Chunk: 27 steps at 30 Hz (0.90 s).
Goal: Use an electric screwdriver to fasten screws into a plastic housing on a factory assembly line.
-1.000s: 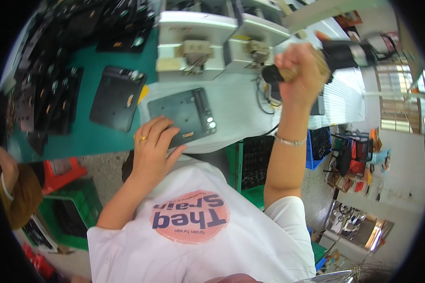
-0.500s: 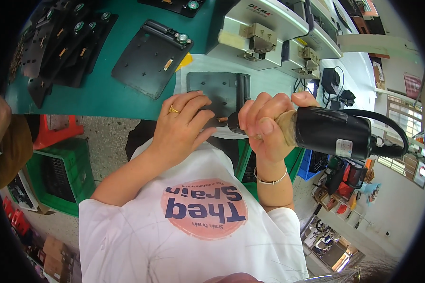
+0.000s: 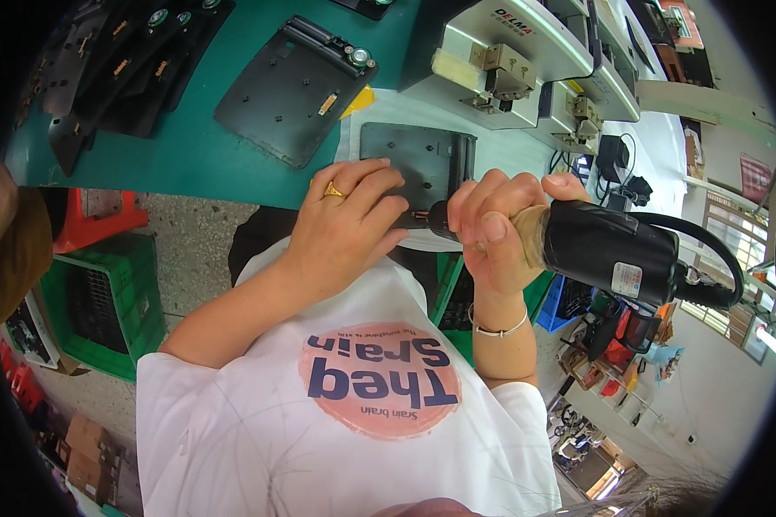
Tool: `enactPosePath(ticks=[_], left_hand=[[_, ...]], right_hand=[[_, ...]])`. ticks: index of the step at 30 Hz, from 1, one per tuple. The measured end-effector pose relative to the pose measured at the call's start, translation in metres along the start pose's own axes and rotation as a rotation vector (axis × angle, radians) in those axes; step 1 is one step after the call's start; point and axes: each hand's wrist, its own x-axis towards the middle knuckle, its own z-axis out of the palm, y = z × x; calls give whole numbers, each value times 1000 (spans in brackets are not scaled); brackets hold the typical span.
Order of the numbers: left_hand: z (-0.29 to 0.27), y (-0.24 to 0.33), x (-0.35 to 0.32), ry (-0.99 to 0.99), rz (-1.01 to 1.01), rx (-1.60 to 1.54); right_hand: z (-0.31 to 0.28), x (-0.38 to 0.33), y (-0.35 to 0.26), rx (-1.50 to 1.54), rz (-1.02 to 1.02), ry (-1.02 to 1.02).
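Observation:
A black flat panel (image 3: 409, 155) with small holes lies on a white sheet in front of me. My left hand (image 3: 341, 224), with a gold ring, rests at the panel's near left edge, its fingers spread and slightly bent. In my right hand (image 3: 500, 228) is a black electric screwdriver (image 3: 608, 250), held sideways with the fist wrapped round its tan-covered front part. Its nose points left at a small copper-coloured piece (image 3: 420, 215) on the panel's near edge. Whether the bit touches that piece, I cannot tell.
Another black panel (image 3: 289, 95) with a round bubble level lies on the green tabletop (image 3: 198, 164). More panels (image 3: 138, 65) are piled at the far left. Grey machines (image 3: 500, 65) stand behind the work. A green crate (image 3: 134, 293) and a red stool (image 3: 103, 220) are on the floor at left.
The whole view has shifted slightly, so the bench things appear a little further right and higher. Both hands keep about the same places on the panel and the screwdriver.

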Motion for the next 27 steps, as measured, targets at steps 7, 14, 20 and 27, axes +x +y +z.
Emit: enactPosePath(ticks=[7, 14, 20, 27], left_hand=[[0, -1, 0, 7, 0, -4], [0, -1, 1, 18, -7, -14], [0, -2, 0, 22, 2, -29], [1, -5, 0, 28, -1, -55]], right_hand=[[3, -1, 0, -46, -24, -56], [12, -4, -5, -99, 48, 38], [19, -14, -2, -143, -45, 78], [23, -10, -4, -126, -1, 164]])
